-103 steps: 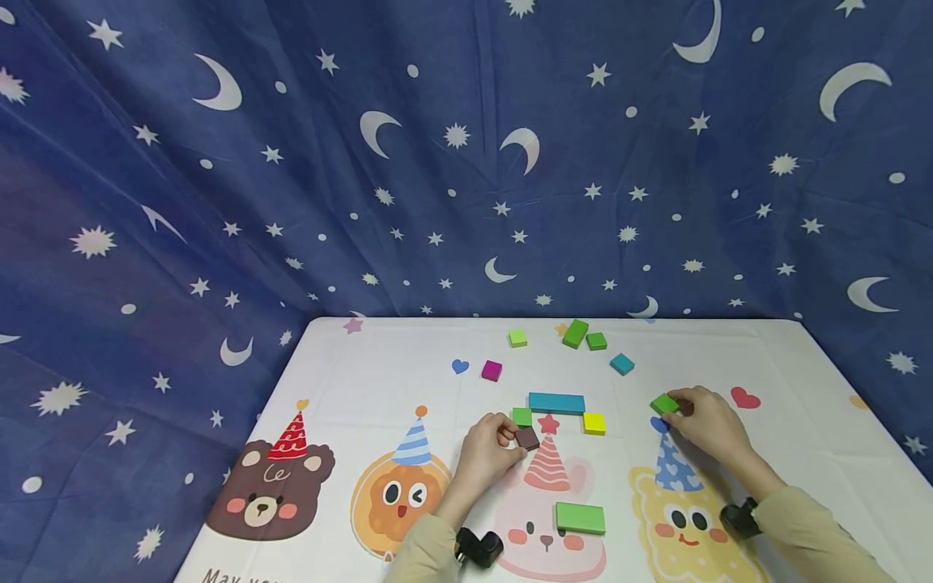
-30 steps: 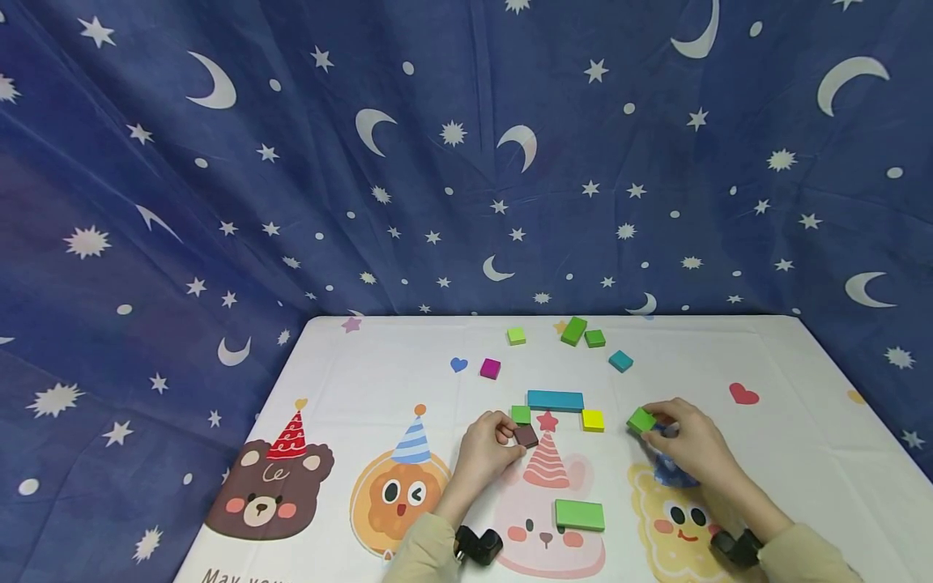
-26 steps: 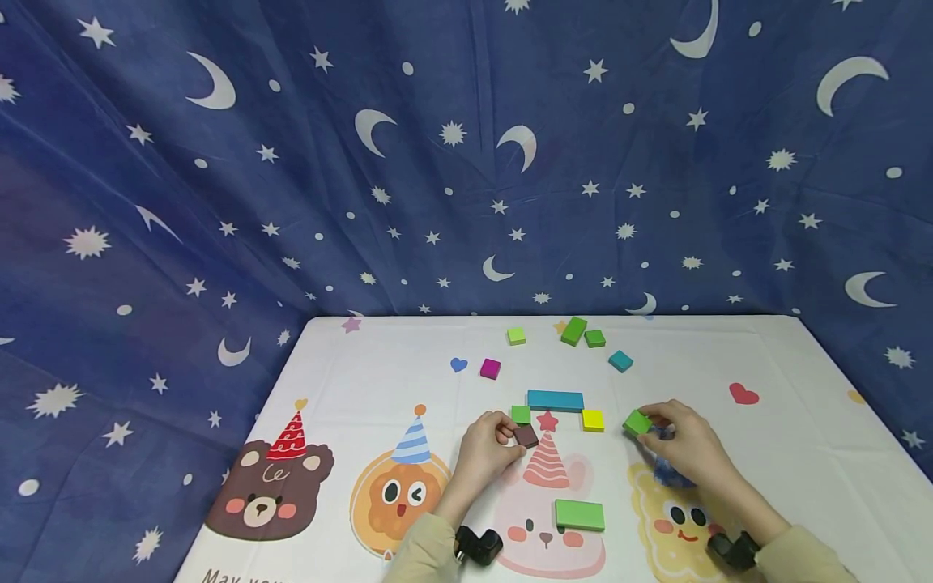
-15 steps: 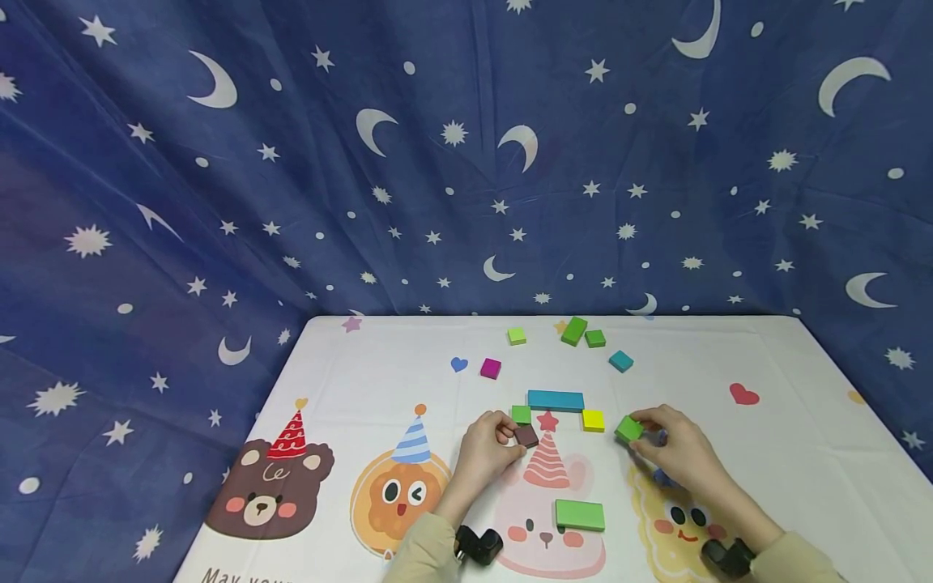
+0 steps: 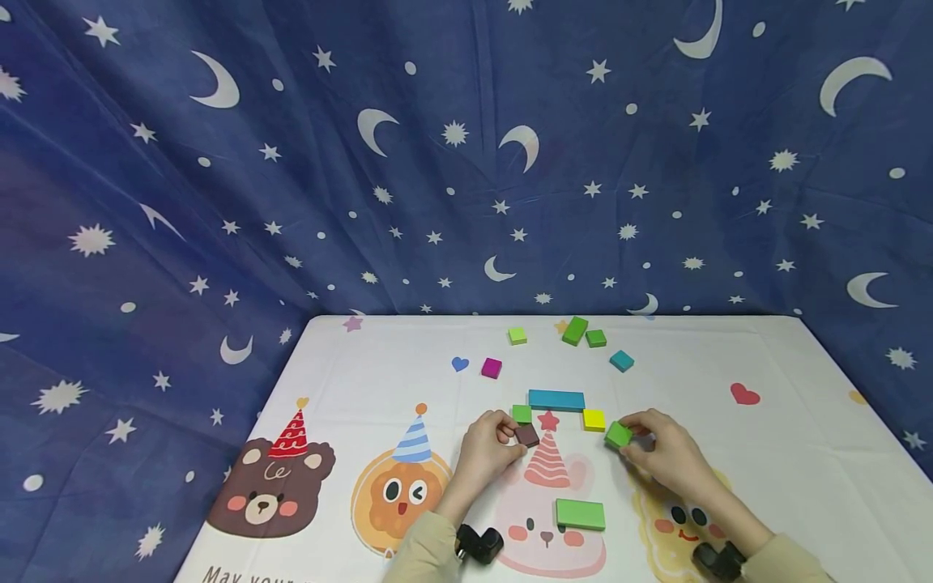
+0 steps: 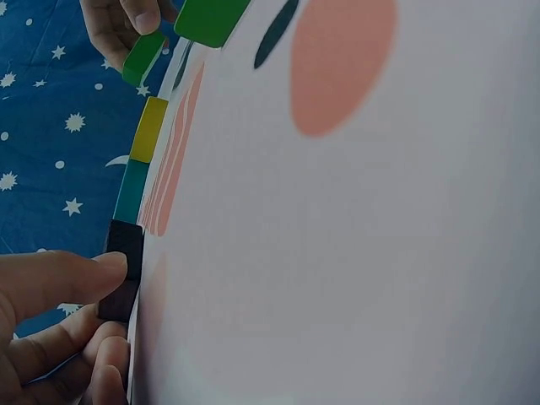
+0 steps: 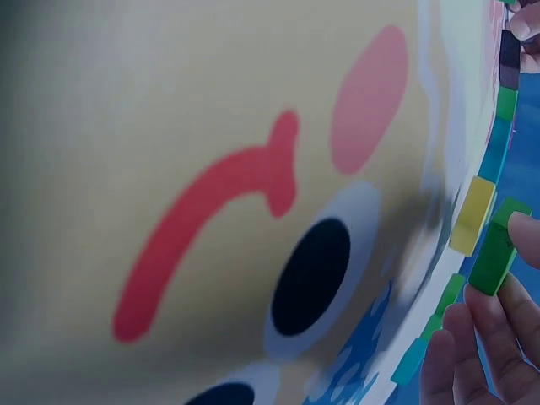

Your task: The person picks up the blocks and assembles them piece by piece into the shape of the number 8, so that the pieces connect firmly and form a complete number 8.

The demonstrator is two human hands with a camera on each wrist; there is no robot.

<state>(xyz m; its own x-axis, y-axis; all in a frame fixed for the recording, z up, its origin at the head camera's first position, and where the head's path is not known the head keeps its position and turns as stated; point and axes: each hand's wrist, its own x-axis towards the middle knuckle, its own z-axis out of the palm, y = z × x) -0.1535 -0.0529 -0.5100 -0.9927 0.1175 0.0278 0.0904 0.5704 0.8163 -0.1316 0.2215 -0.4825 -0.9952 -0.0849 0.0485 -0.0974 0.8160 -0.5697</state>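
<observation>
l hand (image 5: 484, 455), fingers pinching brown block (image 5: 526, 436) just beside sm green block (image 5: 521, 414); r hand (image 5: 672, 455), fingers gripping bright green block (image 5: 618, 436) nr yellow block (image 5: 594, 420).

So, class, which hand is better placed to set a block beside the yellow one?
Probably the right hand: it pinches a green block close to the yellow block. The left hand is farther off, holding a brown block.

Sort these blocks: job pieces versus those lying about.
Likely in use:
Left hand: brown square block
Right hand: green square block
Long blue block
Yellow square block
Small green block

Likely idle:
Magenta square block
Small teal block
Lime square block
Long green block
Far green oblong
Far green square
</observation>
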